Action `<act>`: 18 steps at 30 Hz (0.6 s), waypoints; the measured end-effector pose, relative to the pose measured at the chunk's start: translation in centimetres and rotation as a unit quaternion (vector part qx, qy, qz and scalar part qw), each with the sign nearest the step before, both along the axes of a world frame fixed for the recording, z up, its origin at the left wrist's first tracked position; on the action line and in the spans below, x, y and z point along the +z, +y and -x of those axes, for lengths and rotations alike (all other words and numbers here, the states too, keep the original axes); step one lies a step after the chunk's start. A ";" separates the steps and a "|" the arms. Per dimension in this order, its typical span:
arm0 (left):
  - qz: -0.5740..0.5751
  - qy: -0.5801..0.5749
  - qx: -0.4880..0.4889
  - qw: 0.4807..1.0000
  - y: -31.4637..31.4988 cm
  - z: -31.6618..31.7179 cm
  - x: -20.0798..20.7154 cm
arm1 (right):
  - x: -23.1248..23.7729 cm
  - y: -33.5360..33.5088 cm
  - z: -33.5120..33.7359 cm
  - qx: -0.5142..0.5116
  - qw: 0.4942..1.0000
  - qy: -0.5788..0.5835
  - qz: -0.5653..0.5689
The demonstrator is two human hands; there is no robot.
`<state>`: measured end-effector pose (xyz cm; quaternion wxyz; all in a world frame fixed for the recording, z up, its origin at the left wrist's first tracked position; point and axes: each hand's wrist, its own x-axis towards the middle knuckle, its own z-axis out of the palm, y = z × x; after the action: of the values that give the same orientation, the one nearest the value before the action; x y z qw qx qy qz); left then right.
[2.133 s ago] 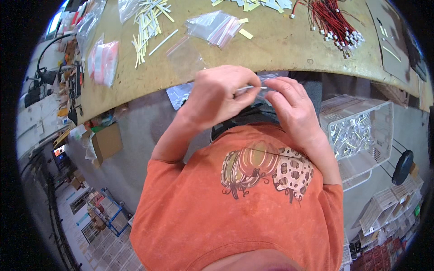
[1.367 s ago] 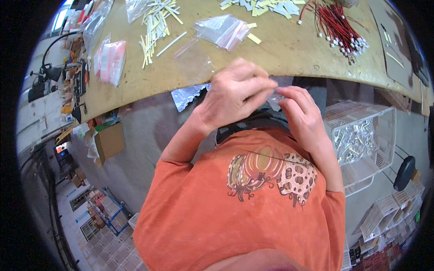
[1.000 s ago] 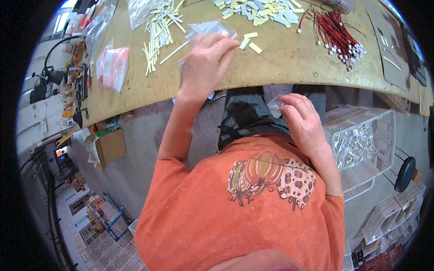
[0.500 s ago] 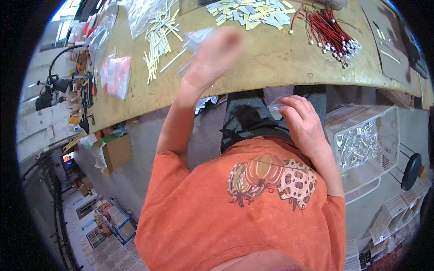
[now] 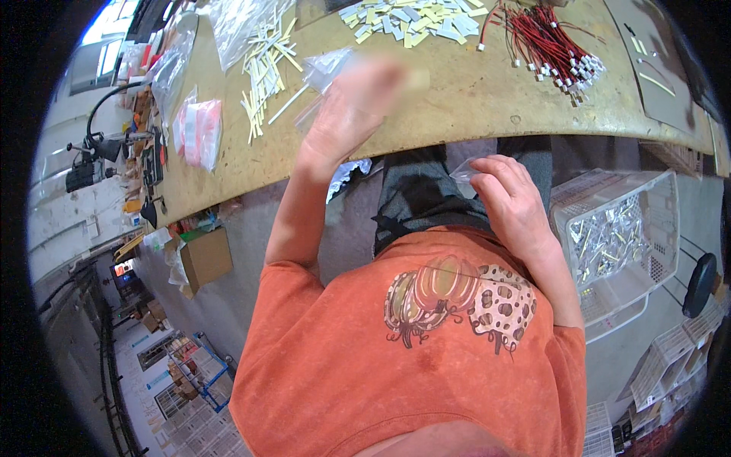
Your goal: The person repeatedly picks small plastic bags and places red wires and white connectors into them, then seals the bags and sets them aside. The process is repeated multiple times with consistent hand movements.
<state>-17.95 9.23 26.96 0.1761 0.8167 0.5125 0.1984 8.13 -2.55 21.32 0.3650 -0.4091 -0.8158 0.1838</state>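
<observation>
My left hand (image 5: 352,107) is over the table with its fingers closed and blurred. A small pale yellow piece (image 5: 417,78) shows at its fingertips, also smeared. Behind that wrist lies a clear plastic bag (image 5: 326,67). Beyond the hand spreads a pile of small flat yellow and grey pieces (image 5: 415,19). My right hand (image 5: 512,199) is low, over my lap, with its fingers closed on a small clear plastic bag (image 5: 463,172). Part of that bag is hidden behind the fingers.
Thin cream strips (image 5: 266,68) lie heaped on the left of the table (image 5: 449,107), near a bag of pink material (image 5: 199,133). Red and black wires with white connectors (image 5: 560,57) lie at the right. A white plastic basket (image 5: 609,293) with filled clear bags stands beside my right arm.
My left hand has shifted slightly, and the pale yellow piece at its fingertips shows more plainly. My right hand stays over my lap with the small bag. The whole view has tilted a little.
</observation>
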 end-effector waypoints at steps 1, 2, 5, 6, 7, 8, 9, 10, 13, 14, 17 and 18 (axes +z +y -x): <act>-0.005 -0.011 -0.006 1.000 0.0 0.1 -0.2 | 0.0 0.0 0.0 0.001 1.000 -0.002 0.001; -0.007 -0.009 -0.009 1.000 -0.1 0.1 -0.2 | 0.0 0.0 0.0 0.002 1.000 -0.004 0.003; -0.014 -0.011 -0.020 1.000 -0.3 0.2 0.0 | 0.1 -0.1 0.0 0.002 1.000 -0.014 0.006; -0.018 -0.017 -0.024 0.999 -0.4 0.4 -0.1 | 0.1 -0.2 0.1 0.002 1.000 -0.017 0.007; -0.020 -0.027 -0.028 0.999 -0.5 0.2 -0.2 | 0.1 -0.2 0.0 0.000 1.000 -0.018 0.003; 0.018 -0.084 -0.011 0.996 -1.2 -0.3 0.0 | 0.2 -0.1 0.1 -0.003 1.000 -0.018 0.000; 0.056 -0.141 0.006 0.988 -2.4 -1.0 0.5 | 0.3 0.0 0.2 -0.005 1.000 -0.019 -0.004; 0.096 -0.199 0.026 0.975 -3.9 -1.8 1.1 | 0.5 0.0 0.4 -0.004 1.000 -0.021 -0.009; 0.102 -0.205 -0.077 0.970 -7.1 -3.8 2.5 | 1.0 0.4 1.0 -0.006 0.999 -0.027 -0.026; 0.081 -0.156 -0.111 0.978 -7.6 -4.0 2.4 | 0.9 0.4 1.2 -0.004 0.999 -0.028 -0.031; 0.003 -0.123 -0.133 0.984 -8.3 -4.3 1.6 | 1.2 0.4 1.7 0.000 0.999 -0.020 -0.041; -0.013 -0.113 -0.136 0.984 -8.3 -4.3 1.5 | 1.2 0.3 1.8 0.001 0.999 -0.017 -0.041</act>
<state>-13.68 0.94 28.49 0.2476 0.8535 0.3707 0.2699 6.35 -2.21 22.54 0.3673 -0.3961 -0.8292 0.1439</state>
